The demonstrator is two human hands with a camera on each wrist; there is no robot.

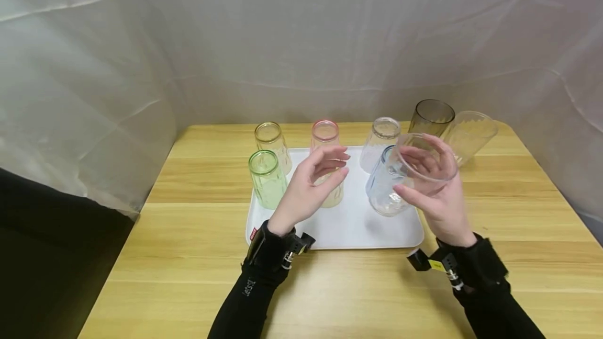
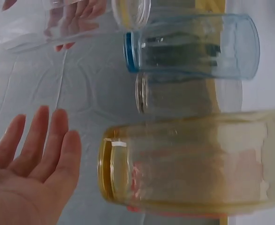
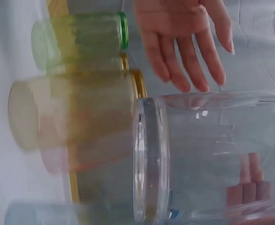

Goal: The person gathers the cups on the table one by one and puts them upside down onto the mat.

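My right hand (image 1: 447, 205) grips a clear glass (image 1: 406, 170) around its side, thumb on the near side. The glass tilts with its mouth up, its thick base over the right part of the white tray (image 1: 348, 232). In the right wrist view that base (image 3: 151, 159) shows large. A blue glass (image 1: 376, 179), bottom up, is partly behind it. My left hand (image 1: 308, 184) hovers over the tray with nothing in it, fingers loosely bent. It overlaps a yellow glass (image 1: 333, 198) in the head view; in the left wrist view that yellow glass (image 2: 189, 164) is apart from the fingers.
Also upside down stand a green glass (image 1: 268, 184), an amber glass (image 1: 275, 143), a pink glass (image 1: 325, 135) and a clear ribbed glass (image 1: 377, 145). Back right on the wooden table (image 1: 198, 245) are a dark grey glass (image 1: 430, 119) and another clear glass (image 1: 471, 132), mouths up. A pale curtain (image 1: 301, 41) hangs behind.
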